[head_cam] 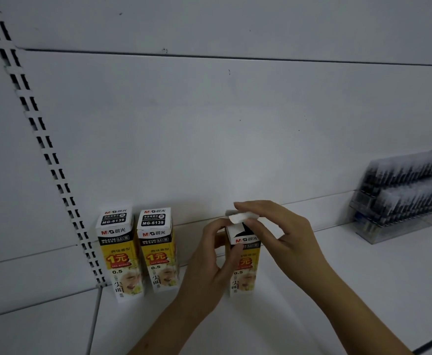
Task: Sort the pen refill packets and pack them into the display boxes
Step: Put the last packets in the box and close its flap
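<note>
Head view: third display box (pixel 244 267) stands upright on the shelf (pixel 338 290), long axis vertical, between both hands; left hand (pixel 207 267) pinches its upper side, right hand (pixel 279 234), nearer the top, pinches the flap (pixel 243 217).

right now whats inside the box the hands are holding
Cannot tell: the box has its white top flap lifted by the right hand, but both hands cover the opening.
</note>
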Demonstrator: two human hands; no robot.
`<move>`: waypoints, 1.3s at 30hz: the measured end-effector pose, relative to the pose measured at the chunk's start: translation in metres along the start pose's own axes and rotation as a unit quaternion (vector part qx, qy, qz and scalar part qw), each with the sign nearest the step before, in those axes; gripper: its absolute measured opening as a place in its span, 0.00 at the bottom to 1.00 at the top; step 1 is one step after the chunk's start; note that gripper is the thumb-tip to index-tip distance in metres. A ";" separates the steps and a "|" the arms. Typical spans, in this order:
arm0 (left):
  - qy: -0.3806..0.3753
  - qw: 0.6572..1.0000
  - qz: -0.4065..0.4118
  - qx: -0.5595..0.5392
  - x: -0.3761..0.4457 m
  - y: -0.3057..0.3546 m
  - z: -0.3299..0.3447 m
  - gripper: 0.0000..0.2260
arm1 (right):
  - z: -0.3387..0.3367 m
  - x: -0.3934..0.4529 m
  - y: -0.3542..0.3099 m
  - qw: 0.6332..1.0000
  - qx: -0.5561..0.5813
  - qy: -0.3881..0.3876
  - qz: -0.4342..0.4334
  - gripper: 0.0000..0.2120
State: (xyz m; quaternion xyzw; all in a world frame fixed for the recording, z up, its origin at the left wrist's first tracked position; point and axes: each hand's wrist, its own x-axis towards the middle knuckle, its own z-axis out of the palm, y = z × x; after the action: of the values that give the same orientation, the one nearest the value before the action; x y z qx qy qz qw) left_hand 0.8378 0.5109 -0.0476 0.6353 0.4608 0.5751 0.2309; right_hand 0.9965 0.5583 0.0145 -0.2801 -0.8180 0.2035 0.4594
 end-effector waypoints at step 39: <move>-0.174 0.951 -0.066 0.245 -0.011 -0.017 -0.015 0.30 | 0.011 -0.017 0.029 0.992 0.004 -0.067 0.107 0.32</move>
State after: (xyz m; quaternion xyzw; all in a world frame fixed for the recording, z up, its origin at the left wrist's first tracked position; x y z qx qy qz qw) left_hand 0.8192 0.5064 -0.0637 0.7312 0.5808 0.3081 0.1821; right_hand 1.0019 0.5683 -0.0185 -0.3495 -0.8116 0.2732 0.3802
